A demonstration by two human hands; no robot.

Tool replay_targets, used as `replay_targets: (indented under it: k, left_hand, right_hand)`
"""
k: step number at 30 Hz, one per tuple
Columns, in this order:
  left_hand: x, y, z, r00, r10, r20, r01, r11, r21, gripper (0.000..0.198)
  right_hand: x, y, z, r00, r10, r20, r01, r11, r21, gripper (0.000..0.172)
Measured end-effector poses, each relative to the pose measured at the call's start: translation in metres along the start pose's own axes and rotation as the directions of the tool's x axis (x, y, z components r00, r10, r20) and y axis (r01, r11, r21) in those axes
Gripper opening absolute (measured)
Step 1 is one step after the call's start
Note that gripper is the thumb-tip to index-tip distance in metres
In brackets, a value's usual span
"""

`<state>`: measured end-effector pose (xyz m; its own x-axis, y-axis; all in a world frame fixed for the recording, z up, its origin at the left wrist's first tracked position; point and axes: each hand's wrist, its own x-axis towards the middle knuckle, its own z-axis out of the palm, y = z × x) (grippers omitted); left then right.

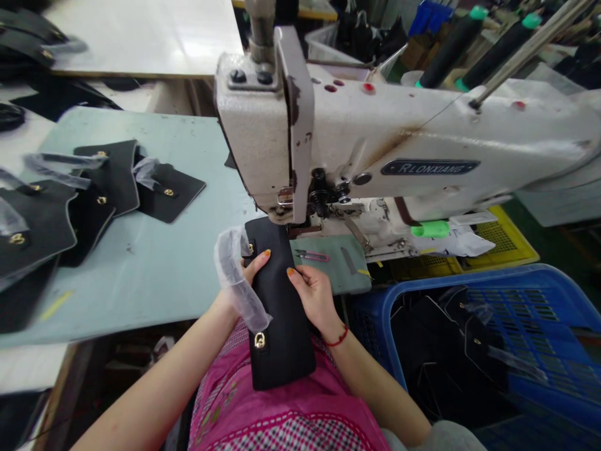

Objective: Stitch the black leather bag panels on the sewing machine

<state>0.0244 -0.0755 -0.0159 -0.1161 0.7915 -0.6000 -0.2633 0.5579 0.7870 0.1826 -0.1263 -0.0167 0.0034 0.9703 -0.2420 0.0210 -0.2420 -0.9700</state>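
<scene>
A long black leather piece (280, 313) with a gold clasp runs from under the head of the white sewing machine (375, 131) down over my lap. My left hand (244, 275) grips its left edge, thumb on top, with a clear plastic wrap (237, 275) draped over the hand. My right hand (315, 294) holds the right edge of the same piece, thumb pressed on the leather. Both hands sit just below the needle area.
Several black leather flaps (113, 181) with gold snaps lie on the pale green table (154, 263) at left. A blue plastic crate (493, 338) with black pieces stands at right, a yellow crate (511, 241) behind it. Pink-handled snips (312, 255) rest on the machine bed.
</scene>
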Motion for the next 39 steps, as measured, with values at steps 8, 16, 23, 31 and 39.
replay_targets:
  k: [8,16,23,31,39]
  left_hand:
    - [0.005,0.001,-0.003,0.998,0.057,0.009,-0.057,0.998,0.013,0.055]
    - [0.018,0.015,0.001,0.999,0.05,0.011,-0.051,0.999,0.018,0.053]
    - [0.031,0.022,0.003,0.997,0.001,0.082,0.003,0.999,-0.05,0.06]
    - [0.047,0.034,0.002,0.993,0.107,0.042,-0.109,0.992,0.067,0.064]
    - [0.054,0.037,0.001,0.979,0.145,0.141,-0.158,0.984,0.087,0.064]
  right_hand:
    - [0.003,-0.004,0.001,0.999,-0.027,-0.031,0.023,0.993,-0.113,0.044]
    - [0.02,-0.012,0.003,0.999,-0.029,-0.014,0.028,0.997,-0.072,0.038]
    - [0.037,-0.015,0.004,0.999,-0.052,-0.001,0.052,0.997,-0.058,0.037]
    - [0.054,-0.022,0.006,0.997,-0.079,0.012,0.08,0.995,-0.068,0.037]
    - [0.069,-0.023,0.006,0.996,-0.081,0.034,0.084,0.991,-0.105,0.038]
